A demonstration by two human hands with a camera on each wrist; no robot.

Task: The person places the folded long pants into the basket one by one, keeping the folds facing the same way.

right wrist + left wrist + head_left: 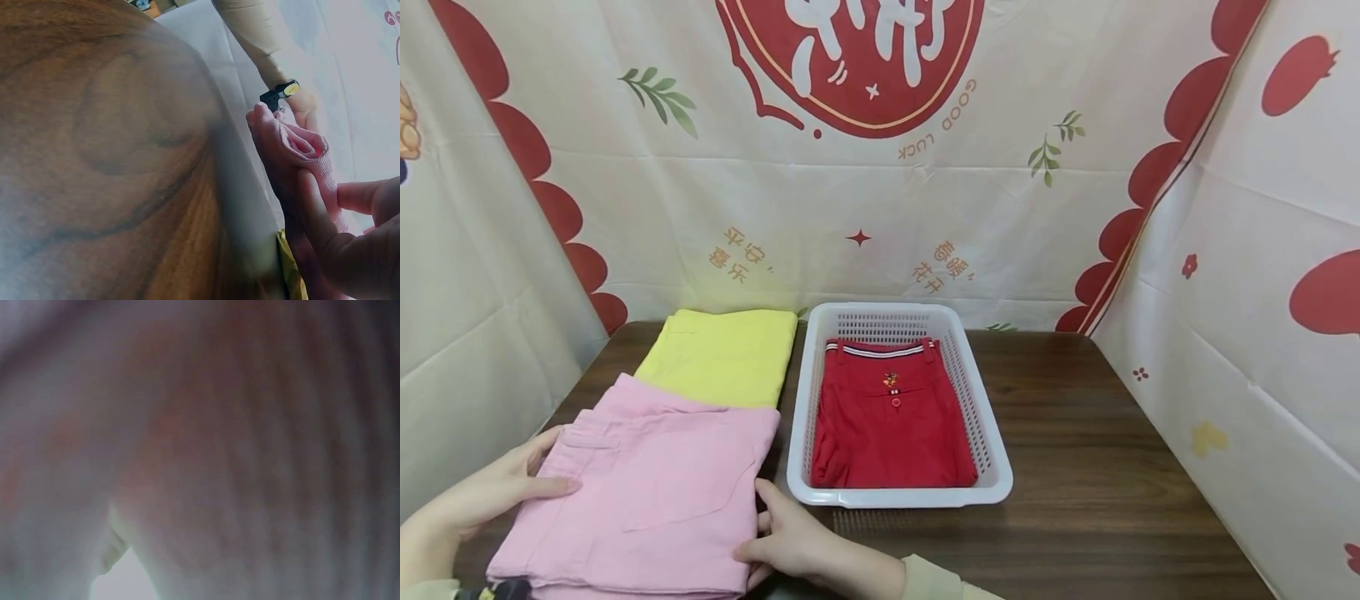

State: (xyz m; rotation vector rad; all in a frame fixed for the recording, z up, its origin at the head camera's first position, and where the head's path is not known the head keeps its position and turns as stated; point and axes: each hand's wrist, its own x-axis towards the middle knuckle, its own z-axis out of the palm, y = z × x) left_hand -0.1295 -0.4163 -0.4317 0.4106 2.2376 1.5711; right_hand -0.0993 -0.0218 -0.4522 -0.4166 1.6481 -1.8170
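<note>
1. Head view. A folded pink garment (655,500) lies at the left of the dark wooden surface (1075,467), overlapping the near part of a folded yellow garment (722,354). The hands are apart: the left hand (520,479) grips the pink garment's left edge, thumb on top; the right hand (790,537) pinches its right edge. Holding opposite edges presumably keeps the folds flat and square. A folded red garment (895,442) lies inside a white basket (900,498), waistband at the far end, probably laid so to suit the basket's outline.

2. Head view, count. Hands: two. Baskets: one. Garments: one yellow, one red, one pink; whether the pink layers showing at the edges belong to a second piece cannot be told.

3. Left wrist view. Blurred, ribbed material fills most of the frame; the left hand's grip cannot be verified here.

4. Right wrist view. Thumb and finger of the right hand clamp the rolled pink edge, apparently to keep its layers together. One sleeve (253,37) and one black wrist device (280,95) are counted beyond it.
</note>
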